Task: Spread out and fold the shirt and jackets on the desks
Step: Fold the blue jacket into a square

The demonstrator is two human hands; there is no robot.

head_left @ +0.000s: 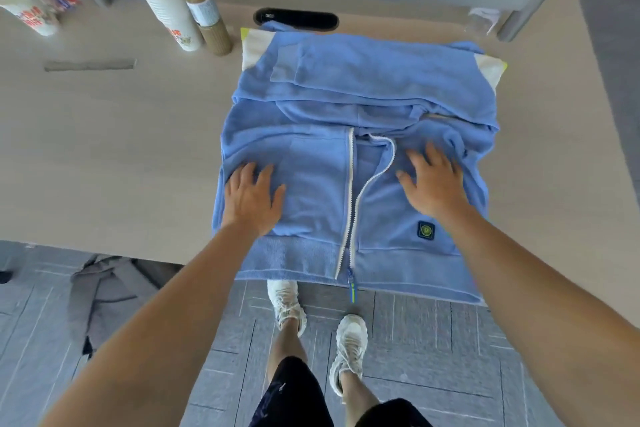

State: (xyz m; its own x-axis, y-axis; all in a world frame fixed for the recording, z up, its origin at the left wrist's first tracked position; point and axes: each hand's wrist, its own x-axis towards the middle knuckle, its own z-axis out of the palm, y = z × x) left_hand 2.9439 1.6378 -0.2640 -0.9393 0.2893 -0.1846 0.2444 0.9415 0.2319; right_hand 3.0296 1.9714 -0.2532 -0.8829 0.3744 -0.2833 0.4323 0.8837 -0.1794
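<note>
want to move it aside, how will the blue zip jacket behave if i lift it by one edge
Probably floppy: the jacket lies in soft folds under the flat left hand and right hand, so its folds would likely fall open. Its hem already overhangs the desk edge, so a push toward you may slide it off.

Soft, even, bright light covers the pale wood-grain desk (104, 149), leaving only faint shading in the folds of the light-blue zip-up fleece jacket (363, 87), which is fairly sharp at centre. Wide-angle distortion bows the desk's near edge and stretches the frame toward 5 and 7 o'clock. At 11 o'clock, the tall white paper-cup stack (166, 7) is smeared and soft.
</note>
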